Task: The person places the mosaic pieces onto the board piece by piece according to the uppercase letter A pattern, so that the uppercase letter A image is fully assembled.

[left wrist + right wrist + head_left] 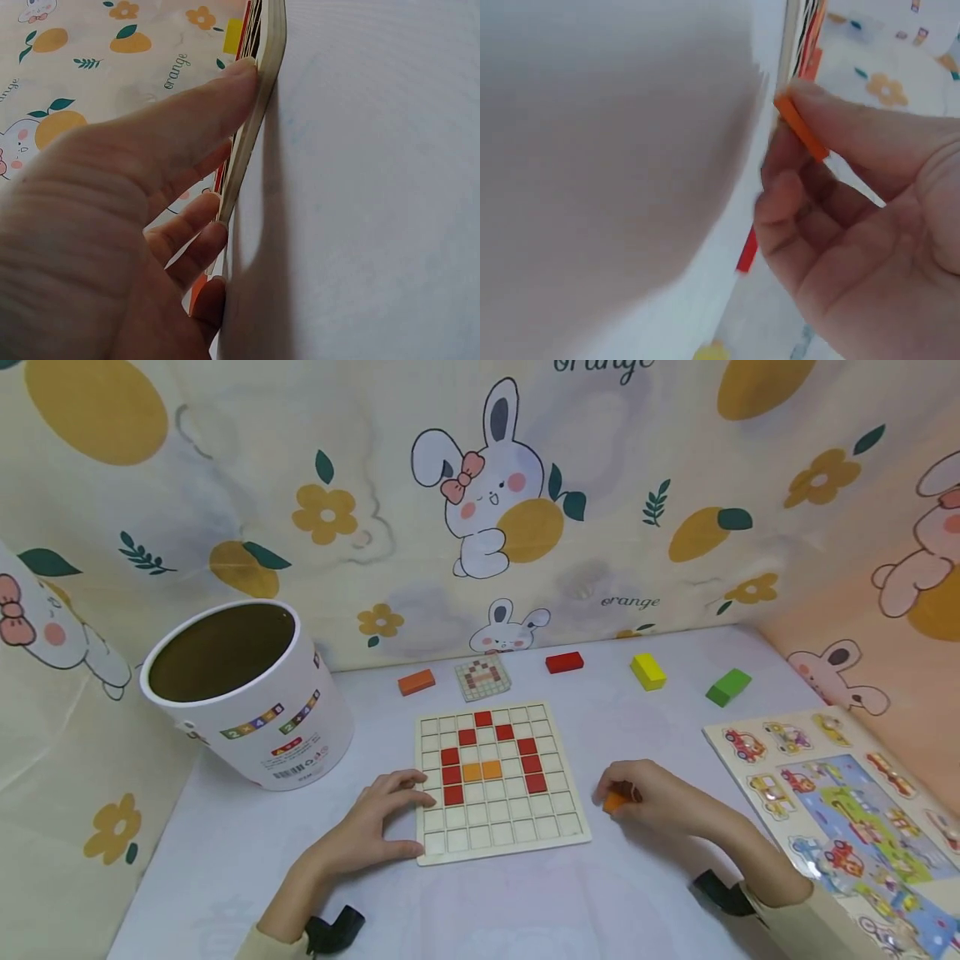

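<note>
Centre of the head view: a wooden grid board (501, 781) lies flat on the white table (225, 843), partly filled with red and orange tiles. Left hand (378, 822) rests at the board's lower-left edge, fingers straight and pressed against the rim, gripping nothing. Right hand (648, 797), just right of the board, pinches a small orange tile (613, 802) between thumb and curled fingers, apart from the board.

Head view: high, forward-down over table (225, 860). Wrist views: close, low, facing grid board (498, 781) edge (259, 112) (791, 45); board shared.
</note>
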Demonstrator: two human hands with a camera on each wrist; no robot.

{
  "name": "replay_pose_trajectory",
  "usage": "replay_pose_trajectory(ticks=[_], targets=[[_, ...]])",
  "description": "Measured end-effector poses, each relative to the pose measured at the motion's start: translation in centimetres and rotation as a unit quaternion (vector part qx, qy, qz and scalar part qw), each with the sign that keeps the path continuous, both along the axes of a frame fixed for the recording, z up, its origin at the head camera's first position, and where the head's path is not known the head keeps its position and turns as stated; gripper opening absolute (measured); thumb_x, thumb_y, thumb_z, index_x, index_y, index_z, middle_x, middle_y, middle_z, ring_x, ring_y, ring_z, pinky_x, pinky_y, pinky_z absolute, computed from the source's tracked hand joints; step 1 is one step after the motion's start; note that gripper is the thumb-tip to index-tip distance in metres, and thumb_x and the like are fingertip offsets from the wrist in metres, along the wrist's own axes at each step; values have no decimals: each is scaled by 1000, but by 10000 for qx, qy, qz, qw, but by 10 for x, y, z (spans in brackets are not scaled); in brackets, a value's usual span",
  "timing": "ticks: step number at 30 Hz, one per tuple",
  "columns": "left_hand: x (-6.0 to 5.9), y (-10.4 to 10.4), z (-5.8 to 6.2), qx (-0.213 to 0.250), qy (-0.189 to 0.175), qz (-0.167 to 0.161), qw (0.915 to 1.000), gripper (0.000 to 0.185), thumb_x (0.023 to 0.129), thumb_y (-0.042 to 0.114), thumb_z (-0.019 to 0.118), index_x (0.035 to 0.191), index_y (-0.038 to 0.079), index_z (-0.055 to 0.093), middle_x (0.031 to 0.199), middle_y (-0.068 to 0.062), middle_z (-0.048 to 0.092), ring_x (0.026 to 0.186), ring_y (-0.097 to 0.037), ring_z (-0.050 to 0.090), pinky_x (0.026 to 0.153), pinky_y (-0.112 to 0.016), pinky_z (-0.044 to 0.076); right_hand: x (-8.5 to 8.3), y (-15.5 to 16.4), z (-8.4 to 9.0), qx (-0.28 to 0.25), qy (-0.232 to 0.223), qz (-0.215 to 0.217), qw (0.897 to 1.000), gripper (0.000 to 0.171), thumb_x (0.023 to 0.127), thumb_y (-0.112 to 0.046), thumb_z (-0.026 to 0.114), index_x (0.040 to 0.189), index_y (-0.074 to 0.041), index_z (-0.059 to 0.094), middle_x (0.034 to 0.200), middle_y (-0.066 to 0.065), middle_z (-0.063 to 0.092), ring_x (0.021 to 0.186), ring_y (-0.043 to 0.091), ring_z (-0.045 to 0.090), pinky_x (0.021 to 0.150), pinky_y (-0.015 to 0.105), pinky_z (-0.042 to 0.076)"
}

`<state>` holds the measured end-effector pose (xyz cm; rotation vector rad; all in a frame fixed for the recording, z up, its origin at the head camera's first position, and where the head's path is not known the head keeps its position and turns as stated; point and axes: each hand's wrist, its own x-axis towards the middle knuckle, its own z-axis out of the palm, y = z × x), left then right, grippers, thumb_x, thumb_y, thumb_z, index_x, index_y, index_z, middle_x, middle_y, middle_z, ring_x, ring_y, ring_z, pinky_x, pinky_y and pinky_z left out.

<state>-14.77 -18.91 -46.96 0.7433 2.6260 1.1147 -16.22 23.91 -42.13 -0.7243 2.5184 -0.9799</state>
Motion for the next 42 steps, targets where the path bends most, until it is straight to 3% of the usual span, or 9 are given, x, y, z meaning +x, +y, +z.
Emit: replay_pose_trajectory(ticks=[7, 11, 19, 29, 38, 42], targets=[[0, 0, -1, -28, 14, -13, 10000, 51, 75, 42, 85, 121, 30, 67, 149, 2, 44, 142, -29, 33, 111, -64, 22, -33, -54, 2, -282, 80, 141, 9995, 20, 86, 3, 72, 101, -9, 67, 90, -3, 62, 87, 19, 54, 74, 28, 47], [0, 0, 0, -21, 12, -22, 10000, 51, 76, 42, 84, 121, 29, 66, 149, 1, 44, 142, -29, 34, 111, -65, 21, -48, -84, 1, -183, 145, 348, 9991, 16, 87, 2, 72, 99, -9, 67, 89, -2, 62, 87, 19, 53, 77, 30, 48], [-1, 2, 1, -119, -69, 56, 9999, 52, 74, 44, 85, 121, 30, 67, 149, 3, 43, 143, -27, 32, 113, -63, 21, -65, -111, -4, 15, 387, 600, 9974, 16, 91, 4, 67, 99, -10, 72, 98, -3, 67, 94, 19, 56, 88, 34, 51], [0, 1, 0, -102, -95, 49, 9999, 52, 74, 44, 85, 121, 31, 66, 149, 4, 43, 142, -25, 32, 113, -62, 20, -69, -117, -7, 177, 433, 485, 9977, 18, 89, 6, 68, 97, -9, 70, 83, -2, 60, 80, 17, 52, 72, 28, 49], [0, 2, 0, -103, -86, 89, 9999, 52, 73, 40, 86, 120, 31, 67, 149, 4, 43, 142, -26, 32, 113, -62, 21, -61, -118, -5, 699, 1306, 456, 9879, 15, 87, 0, 74, 93, -13, 73, 91, -4, 63, 88, 16, 54, 82, 35, 51], [0, 1, 0, -111, -69, 89, 9999, 51, 73, 40, 86, 120, 31, 67, 149, 4, 44, 142, -27, 33, 112, -63, 21, -59, -118, -4, 785, 1414, 408, 9860, 14, 86, -2, 75, 95, -12, 75, 94, -2, 63, 91, 17, 56, 84, 37, 51]])
